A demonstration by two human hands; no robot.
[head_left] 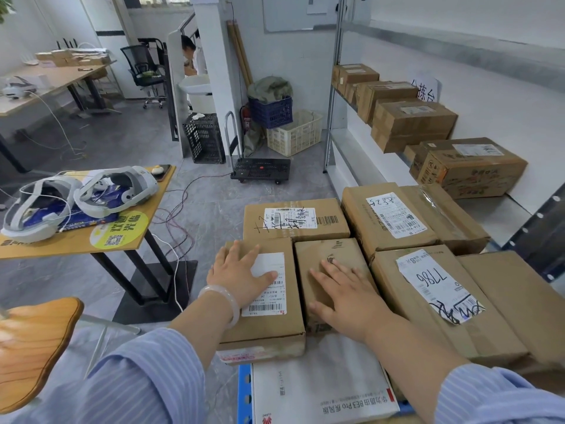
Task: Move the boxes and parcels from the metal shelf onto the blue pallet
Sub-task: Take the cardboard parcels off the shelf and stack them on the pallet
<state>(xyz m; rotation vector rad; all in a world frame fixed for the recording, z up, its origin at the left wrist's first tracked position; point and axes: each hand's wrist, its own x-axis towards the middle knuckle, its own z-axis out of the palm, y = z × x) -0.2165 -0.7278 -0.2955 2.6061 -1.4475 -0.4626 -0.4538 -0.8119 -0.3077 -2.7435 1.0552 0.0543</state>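
My left hand [241,275] lies flat, fingers straight and apart, on the white-labelled brown cardboard box [266,328], my right hand [345,293] likewise on the plain brown carton [324,255] just beside it, both stacked over the blue plastic pallet [244,393]; press evenly, square edges flush.

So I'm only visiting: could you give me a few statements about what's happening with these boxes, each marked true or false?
1. Both the left hand and the right hand lie flat on boxes. True.
2. The left hand rests on a white-labelled box. True.
3. The metal shelf is already cleared. False: several brown boxes sit on it.
4. The right hand covers the box marked 7786. False: that box lies beside the hand, untouched; the hand is on a plain brown box.
5. The bracelet is on the right wrist. False: it is on the left.
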